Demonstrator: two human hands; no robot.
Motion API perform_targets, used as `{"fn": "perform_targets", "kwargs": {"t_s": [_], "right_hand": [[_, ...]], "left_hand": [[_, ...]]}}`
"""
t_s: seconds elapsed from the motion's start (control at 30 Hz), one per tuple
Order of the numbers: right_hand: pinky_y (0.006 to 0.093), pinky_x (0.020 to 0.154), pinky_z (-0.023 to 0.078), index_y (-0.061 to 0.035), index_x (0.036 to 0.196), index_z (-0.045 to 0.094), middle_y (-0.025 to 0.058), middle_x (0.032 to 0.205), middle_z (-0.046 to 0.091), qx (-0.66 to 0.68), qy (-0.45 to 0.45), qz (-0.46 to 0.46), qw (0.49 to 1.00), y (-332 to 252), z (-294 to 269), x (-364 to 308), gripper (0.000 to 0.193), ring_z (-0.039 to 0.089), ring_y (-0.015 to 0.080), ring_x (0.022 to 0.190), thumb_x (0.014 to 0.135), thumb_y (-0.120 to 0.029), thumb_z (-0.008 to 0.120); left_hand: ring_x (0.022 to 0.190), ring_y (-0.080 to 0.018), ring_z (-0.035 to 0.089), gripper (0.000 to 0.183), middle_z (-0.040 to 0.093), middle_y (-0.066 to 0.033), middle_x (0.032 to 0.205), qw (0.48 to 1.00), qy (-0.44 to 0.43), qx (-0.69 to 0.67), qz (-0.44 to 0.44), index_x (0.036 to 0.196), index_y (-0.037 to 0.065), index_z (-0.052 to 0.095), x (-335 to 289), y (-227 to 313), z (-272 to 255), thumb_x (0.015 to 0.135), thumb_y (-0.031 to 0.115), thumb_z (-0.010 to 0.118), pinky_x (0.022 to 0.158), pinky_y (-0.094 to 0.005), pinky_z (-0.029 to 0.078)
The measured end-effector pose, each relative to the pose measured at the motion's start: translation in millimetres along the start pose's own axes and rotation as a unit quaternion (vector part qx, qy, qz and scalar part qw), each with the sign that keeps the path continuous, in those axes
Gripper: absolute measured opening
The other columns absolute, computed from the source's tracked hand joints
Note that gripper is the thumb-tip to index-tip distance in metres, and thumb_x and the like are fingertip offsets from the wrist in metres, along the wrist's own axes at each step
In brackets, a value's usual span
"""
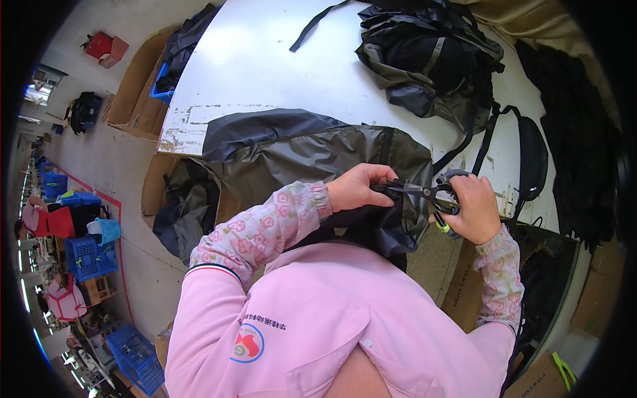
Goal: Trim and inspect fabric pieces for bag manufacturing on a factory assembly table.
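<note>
A dark grey-green and black fabric bag (285, 162) lies across the near edge of the white table and hangs down toward me. My left hand (358, 188) is closed in a pinch on the bag's edge, thumb and fingers together. My right hand (476, 207) grips a pair of scissors (428, 191) by its dark handles. The blades point left and reach up to my left fingertips. Whatever thread or edge lies between the blades is too small to make out. Something yellow-green (440, 224) shows beneath the right hand.
A black and grey backpack (431, 63) lies at the far side of the white table (265, 73), its straps trailing nearer. Black fabric pieces (567, 146) hang at the right. Cardboard boxes (136, 99) holding dark bags stand at the left. Blue crates (91, 257) stand farther left.
</note>
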State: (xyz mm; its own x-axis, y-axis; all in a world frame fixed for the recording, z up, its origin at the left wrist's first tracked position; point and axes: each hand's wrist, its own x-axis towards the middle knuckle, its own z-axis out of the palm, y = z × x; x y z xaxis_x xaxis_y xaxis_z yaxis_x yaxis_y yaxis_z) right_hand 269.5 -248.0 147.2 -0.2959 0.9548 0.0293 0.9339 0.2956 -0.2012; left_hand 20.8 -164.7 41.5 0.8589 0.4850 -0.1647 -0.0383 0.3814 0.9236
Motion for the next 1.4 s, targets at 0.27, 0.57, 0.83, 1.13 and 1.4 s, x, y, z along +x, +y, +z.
{"fn": "perform_targets", "kwargs": {"t_s": [0.27,0.57,0.83,1.13,1.4], "right_hand": [[0.0372,0.068,0.037,-0.0076,0.079,0.056,0.0062,0.071,0.058,-0.009,-0.026,-0.002,1.000,3.6,-6.8,0.5,0.042,0.055,0.0268,0.072,0.059,-0.033,0.083],[0.0382,0.065,0.039,-0.0078,0.078,0.059,0.0060,0.069,0.061,-0.010,-0.043,0.014,0.999,9.4,-10.4,-3.0,0.041,0.057,0.0286,0.069,0.058,-0.034,0.084],[0.0292,0.068,0.048,0.0002,0.090,0.053,0.0095,0.076,0.060,0.396,-0.039,0.114,0.910,-29.5,52.8,18.0,0.034,0.058,0.0162,0.069,0.071,-0.004,0.080],[0.0263,0.062,0.042,-0.0023,0.086,0.051,0.0022,0.071,0.054,0.363,-0.041,0.177,0.914,5.7,84.9,11.0,0.024,0.048,0.0111,0.065,0.077,-0.004,0.073],[0.0244,0.061,0.040,-0.0029,0.085,0.051,0.0002,0.072,0.052,0.370,-0.051,0.151,0.915,-16.0,90.6,42.1,0.026,0.046,0.0090,0.065,0.077,-0.006,0.075]], "left_hand": [[0.076,-0.0013,0.051,0.026,0.060,0.0063,0.082,1.000,0.001,0.012,-0.008,0.098,0.004,0.063,0.9,0.4,1.2,0.076,-0.003,0.073,0.071,-0.0186,0.042],[0.080,-0.0021,0.051,0.026,0.060,0.0053,0.087,0.998,-0.010,0.061,-0.021,0.100,0.004,0.063,-0.4,-1.5,0.2,0.077,-0.002,0.072,0.074,-0.0187,0.042],[0.096,-0.0093,0.057,0.035,0.060,-0.0011,0.109,0.988,0.030,0.081,0.128,0.115,0.003,0.057,-14.5,1.2,-3.2,0.084,0.012,0.072,0.087,-0.0259,0.045],[0.062,-0.0038,0.047,0.025,0.052,0.0048,0.074,0.640,0.765,-0.058,0.050,0.093,0.011,0.058,-243.1,-83.5,-126.9,0.094,0.036,0.059,0.056,-0.0201,0.041],[0.071,-0.0142,0.053,0.047,0.058,-0.0004,0.087,0.768,0.602,-0.150,-0.157,0.099,0.008,0.056,-213.4,-138.3,-73.3,0.086,0.052,0.064,0.068,-0.0251,0.042]]}}
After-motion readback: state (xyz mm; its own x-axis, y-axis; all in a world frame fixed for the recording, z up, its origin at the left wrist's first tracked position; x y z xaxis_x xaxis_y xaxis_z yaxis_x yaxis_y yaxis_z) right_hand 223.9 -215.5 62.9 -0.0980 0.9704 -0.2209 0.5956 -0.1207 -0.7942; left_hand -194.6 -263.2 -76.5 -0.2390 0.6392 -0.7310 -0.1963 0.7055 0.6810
